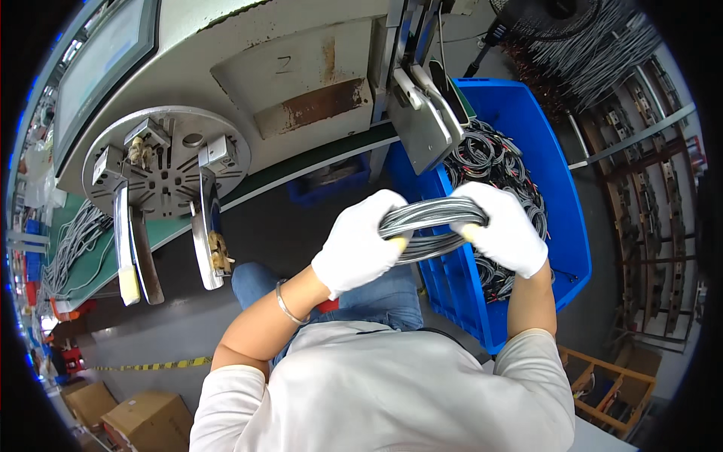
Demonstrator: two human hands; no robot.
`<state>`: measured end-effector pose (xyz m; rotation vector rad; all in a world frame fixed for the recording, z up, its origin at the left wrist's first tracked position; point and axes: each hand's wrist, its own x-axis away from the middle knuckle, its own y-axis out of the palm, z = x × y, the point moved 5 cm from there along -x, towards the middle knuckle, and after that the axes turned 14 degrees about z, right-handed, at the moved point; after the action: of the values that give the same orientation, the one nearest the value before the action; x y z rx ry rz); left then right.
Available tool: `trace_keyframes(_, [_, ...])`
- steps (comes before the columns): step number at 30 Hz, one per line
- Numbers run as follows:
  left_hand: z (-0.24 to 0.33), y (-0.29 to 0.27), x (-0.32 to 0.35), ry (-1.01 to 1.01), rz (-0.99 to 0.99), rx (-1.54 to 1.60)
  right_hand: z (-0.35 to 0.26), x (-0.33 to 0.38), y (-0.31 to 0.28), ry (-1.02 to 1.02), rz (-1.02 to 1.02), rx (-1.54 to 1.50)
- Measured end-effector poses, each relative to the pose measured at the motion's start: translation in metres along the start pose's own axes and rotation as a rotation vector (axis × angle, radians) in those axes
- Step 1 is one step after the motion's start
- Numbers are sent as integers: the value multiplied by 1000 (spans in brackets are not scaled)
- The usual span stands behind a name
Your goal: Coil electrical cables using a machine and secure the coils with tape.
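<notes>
Between my two white-gloved hands is a coil of grey cable (425, 215), held in the air in front of my body. My left hand (364, 242) is closed round the coil's left end. Round the right end my right hand (506, 230) is closed too, its yellowish thumb tip over the strands. Just beyond and below my right hand, a blue bin (562, 203) holds many coiled cables (489, 158). To the left stands a winding machine's round slotted metal disc (169, 177), with curved metal arms (207, 233) sticking out and no coil on them.
The machine's pale, rust-stained housing (301, 75) fills the far side. A metal plate assembly (422, 124) hangs beside the bin. Loose grey cables (79, 241) lie on a green bench at left. Cardboard boxes (147, 422) sit lower left; a rack (648, 196) stands at right.
</notes>
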<state>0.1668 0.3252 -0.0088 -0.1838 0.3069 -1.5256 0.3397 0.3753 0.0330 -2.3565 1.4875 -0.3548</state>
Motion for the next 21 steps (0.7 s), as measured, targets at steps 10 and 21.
trace_keyframes(10, [5,-24,-4,-52,-147,-181,-14,-5,12,232,-133,21])
trace_keyframes(21, [7,-15,-4,230,-59,-95,-18,-6,26,-319,61,219])
